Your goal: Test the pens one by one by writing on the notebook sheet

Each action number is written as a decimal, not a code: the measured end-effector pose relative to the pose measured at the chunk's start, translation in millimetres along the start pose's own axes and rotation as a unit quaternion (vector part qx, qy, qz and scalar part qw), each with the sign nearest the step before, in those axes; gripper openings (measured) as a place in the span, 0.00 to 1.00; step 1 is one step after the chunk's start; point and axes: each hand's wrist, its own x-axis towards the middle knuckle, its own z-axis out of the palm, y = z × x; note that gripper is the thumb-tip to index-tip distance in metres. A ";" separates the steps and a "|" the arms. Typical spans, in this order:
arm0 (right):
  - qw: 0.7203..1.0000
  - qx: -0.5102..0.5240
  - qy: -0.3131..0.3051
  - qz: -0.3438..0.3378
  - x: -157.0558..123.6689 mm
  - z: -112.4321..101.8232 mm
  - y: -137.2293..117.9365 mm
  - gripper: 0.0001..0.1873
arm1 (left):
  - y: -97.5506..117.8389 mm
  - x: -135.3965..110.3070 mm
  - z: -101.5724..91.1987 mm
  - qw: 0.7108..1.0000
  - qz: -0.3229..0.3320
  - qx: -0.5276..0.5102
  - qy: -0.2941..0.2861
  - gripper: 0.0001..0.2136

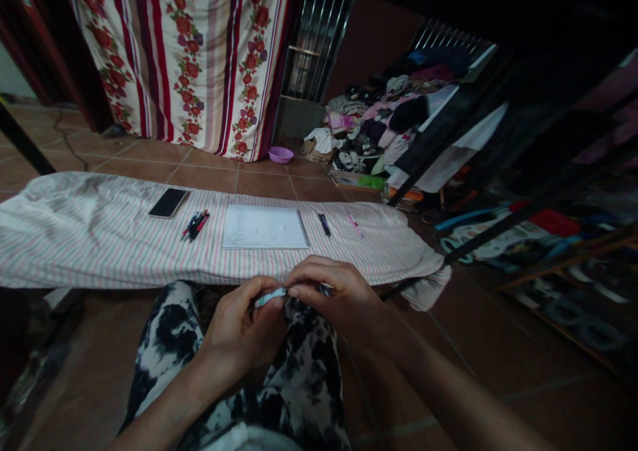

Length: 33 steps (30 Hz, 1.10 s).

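My left hand (244,328) and my right hand (331,291) meet over my lap, both pinching a small pale blue-and-white pen-like object (270,297) between fingertips. Beyond them lies a low board covered in pink striped cloth (74,238). On it rest a spiral notebook (264,227), a black phone (168,202), a bundle of red and black pens (196,225), a dark pen (325,225) and a pink pen (355,226). My legs in black-and-white patterned trousers (164,345) show below the hands.
A floral striped curtain (199,59) hangs at the back. A purple bowl (280,155) sits on the tiled floor. A heap of clothes (383,125) lies at the back right. Dark metal bars (498,225) and shelves with shoes fill the right side.
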 end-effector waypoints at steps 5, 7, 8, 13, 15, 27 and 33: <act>0.999 -0.007 0.009 0.039 0.8 0.1 -1.4 0.06 | 0.4 0.0 -0.1 0.999 0.019 -0.034 -0.001 0.11; 0.999 -0.006 0.008 0.036 1.0 0.6 -0.8 0.05 | 2.0 0.0 -0.5 0.999 0.021 -0.033 -0.001 0.10; 1.000 -0.007 0.005 0.028 1.0 0.8 -0.4 0.05 | 2.8 0.1 -0.7 0.999 0.021 -0.032 -0.002 0.10; 1.000 -0.017 0.002 -0.001 0.9 -1.1 -0.4 0.05 | 4.1 0.2 -1.1 0.999 0.029 -0.018 -0.004 0.10; 0.999 -0.031 -0.006 -0.009 0.9 -2.8 -1.3 0.05 | 3.5 0.2 -1.2 0.999 0.032 -0.004 -0.008 0.10; 0.999 -0.043 -0.007 -0.015 -0.9 -2.7 -3.6 0.04 | 5.3 -3.8 5.4 0.991 -0.039 -0.124 -0.006 0.11; 0.999 0.021 0.013 0.031 0.2 1.7 -4.8 0.04 | 10.5 -4.5 11.7 0.968 -0.095 -0.231 0.014 0.13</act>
